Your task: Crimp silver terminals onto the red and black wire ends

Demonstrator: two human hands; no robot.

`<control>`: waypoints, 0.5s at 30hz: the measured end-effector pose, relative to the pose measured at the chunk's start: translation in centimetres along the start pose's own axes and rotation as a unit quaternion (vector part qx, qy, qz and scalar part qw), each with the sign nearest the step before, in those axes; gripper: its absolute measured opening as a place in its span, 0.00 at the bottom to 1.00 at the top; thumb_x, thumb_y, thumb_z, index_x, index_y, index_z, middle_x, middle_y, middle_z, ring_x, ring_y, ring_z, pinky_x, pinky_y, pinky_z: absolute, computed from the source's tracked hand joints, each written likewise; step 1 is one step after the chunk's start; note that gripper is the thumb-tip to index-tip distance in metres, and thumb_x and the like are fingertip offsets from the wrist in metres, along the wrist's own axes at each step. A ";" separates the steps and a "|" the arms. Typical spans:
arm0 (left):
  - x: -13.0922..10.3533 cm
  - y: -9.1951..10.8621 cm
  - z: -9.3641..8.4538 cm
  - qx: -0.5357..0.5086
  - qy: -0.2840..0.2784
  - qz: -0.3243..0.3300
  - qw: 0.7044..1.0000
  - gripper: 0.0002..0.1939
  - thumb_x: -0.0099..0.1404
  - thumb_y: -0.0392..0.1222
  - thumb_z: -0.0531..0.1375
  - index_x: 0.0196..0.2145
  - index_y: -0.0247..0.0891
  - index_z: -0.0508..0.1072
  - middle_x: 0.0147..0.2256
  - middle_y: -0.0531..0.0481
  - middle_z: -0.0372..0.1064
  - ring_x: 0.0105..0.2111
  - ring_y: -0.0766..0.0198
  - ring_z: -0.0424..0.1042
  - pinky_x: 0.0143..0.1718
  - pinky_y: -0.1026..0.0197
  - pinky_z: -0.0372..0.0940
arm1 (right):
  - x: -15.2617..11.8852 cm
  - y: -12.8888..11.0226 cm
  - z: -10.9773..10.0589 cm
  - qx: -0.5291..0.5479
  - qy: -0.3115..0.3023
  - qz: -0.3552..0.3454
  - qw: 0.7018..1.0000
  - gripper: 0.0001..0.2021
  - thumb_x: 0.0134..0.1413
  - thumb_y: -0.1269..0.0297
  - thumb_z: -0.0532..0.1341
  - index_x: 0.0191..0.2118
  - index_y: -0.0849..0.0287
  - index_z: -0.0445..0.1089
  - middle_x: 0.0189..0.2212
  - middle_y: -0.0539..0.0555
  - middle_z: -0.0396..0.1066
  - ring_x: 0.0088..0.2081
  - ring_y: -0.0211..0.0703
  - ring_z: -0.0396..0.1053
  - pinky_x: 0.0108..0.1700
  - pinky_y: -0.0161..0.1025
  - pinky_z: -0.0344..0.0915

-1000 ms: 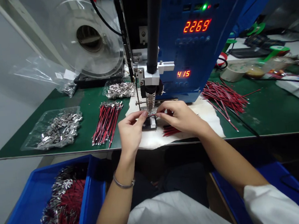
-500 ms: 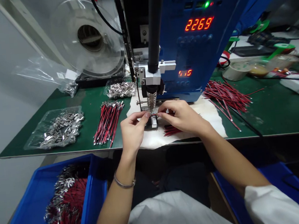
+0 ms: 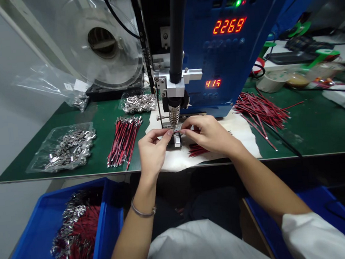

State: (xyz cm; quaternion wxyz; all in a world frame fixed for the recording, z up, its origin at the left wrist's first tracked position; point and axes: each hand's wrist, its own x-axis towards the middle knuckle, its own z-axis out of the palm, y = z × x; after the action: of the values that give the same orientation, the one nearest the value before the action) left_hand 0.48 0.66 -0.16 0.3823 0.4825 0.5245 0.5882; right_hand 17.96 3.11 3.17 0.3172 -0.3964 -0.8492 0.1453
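My left hand (image 3: 152, 149) is at the spring-loaded press head (image 3: 174, 112) of the blue machine, thumb and forefinger pinched. What they hold is too small to make out. Facing it across the small metal seat (image 3: 177, 140), my right hand (image 3: 209, 133) pinches a short red wire (image 3: 176, 131), of which only a sliver shows between the two hands. Beneath my right hand, partly covered, lies a small bundle of red and black wires (image 3: 196, 150) on a sheet of white paper (image 3: 175, 163).
Left of the machine lie wires with metal ends (image 3: 124, 141) and bags of metal connectors (image 3: 71, 148) (image 3: 138, 103). A loose wire pile (image 3: 261, 109) is on the right. Below the green table (image 3: 320, 132) stands a blue bin (image 3: 28, 239) with finished-looking wires (image 3: 79, 234).
Both hands stay pinched at the press head with hardly any movement. The lower red display, partly unlit before, now reads 415. The whole view has shifted very slightly.
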 end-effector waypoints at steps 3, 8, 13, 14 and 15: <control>-0.1 0.0 0.0 0.008 0.006 -0.003 1.000 0.12 0.53 0.46 0.68 0.32 0.35 0.80 0.26 0.48 0.74 0.24 0.68 0.66 0.27 0.65 0.60 | 0.0 -0.1 0.1 0.003 0.000 0.014 1.000 0.05 0.57 0.69 0.59 0.34 0.62 0.73 0.32 0.53 0.75 0.33 0.39 0.70 0.35 0.34 0.60; -0.3 0.1 -0.1 0.006 0.004 -0.001 1.000 0.11 0.54 0.46 0.67 0.32 0.36 0.81 0.27 0.48 0.74 0.26 0.67 0.68 0.29 0.65 0.61 | -0.1 -0.3 0.2 0.008 0.004 0.038 0.999 0.05 0.57 0.68 0.60 0.33 0.61 0.73 0.31 0.52 0.76 0.31 0.38 0.69 0.34 0.34 0.59; -0.4 0.1 -0.2 0.008 0.002 -0.001 1.000 0.11 0.55 0.46 0.67 0.33 0.36 0.81 0.26 0.48 0.74 0.25 0.67 0.67 0.26 0.65 0.59 | -0.1 -0.4 0.3 0.022 0.012 0.065 0.998 0.06 0.56 0.67 0.60 0.32 0.62 0.74 0.29 0.52 0.75 0.28 0.36 0.67 0.32 0.34 0.58; -0.4 0.1 -0.2 0.007 0.002 -0.001 1.000 0.11 0.55 0.46 0.67 0.33 0.36 0.81 0.26 0.48 0.74 0.25 0.67 0.67 0.26 0.65 0.59 | -0.1 -0.4 0.3 0.025 0.014 0.069 0.997 0.06 0.56 0.67 0.60 0.32 0.62 0.74 0.29 0.52 0.75 0.27 0.36 0.67 0.32 0.34 0.58; -0.3 0.1 -0.2 0.005 0.001 0.000 1.000 0.11 0.55 0.46 0.67 0.33 0.36 0.81 0.26 0.48 0.74 0.25 0.67 0.67 0.27 0.65 0.60 | -0.1 -0.5 0.4 0.028 0.015 0.072 0.997 0.07 0.56 0.67 0.60 0.32 0.62 0.74 0.28 0.52 0.75 0.27 0.36 0.67 0.32 0.34 0.58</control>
State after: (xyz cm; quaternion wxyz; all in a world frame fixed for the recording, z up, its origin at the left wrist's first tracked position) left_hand 0.40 0.27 -0.08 0.3797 0.4839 0.5278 0.5857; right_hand 17.51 2.74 3.09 0.3297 -0.4499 -0.8089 0.1861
